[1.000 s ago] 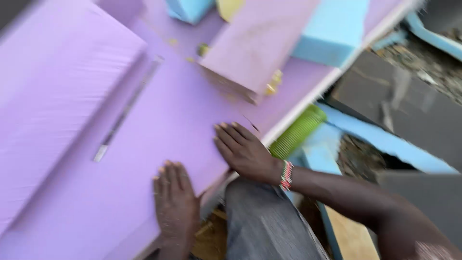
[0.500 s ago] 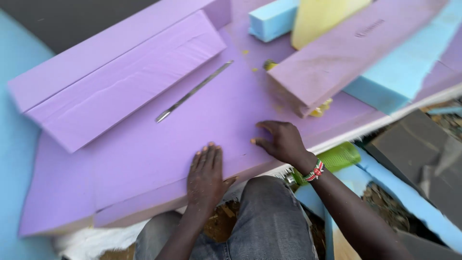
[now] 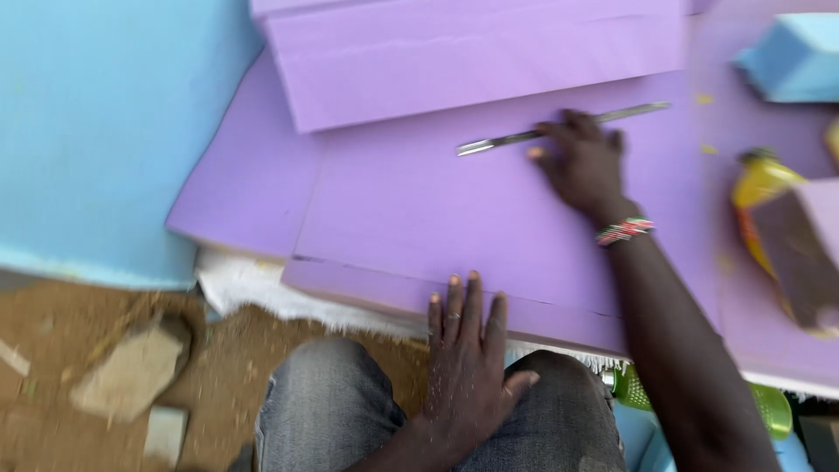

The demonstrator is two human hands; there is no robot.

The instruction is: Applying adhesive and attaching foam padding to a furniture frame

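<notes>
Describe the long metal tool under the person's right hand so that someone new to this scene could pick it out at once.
Start at the big purple foam sheet in front of the person. On it, just below the thicker purple slab, lies a thin silvery metal strip under the right hand. It is the only shiny thing among the foam.

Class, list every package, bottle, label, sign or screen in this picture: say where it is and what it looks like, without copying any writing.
Yellow bottle: far right on the purple foam sheet, dark cap, partly behind a brownish block.
Green bottle: lower right, under the foam edge beside the knee, ribbed, pale cap.
No labels, signs or screens can be made out.
</notes>
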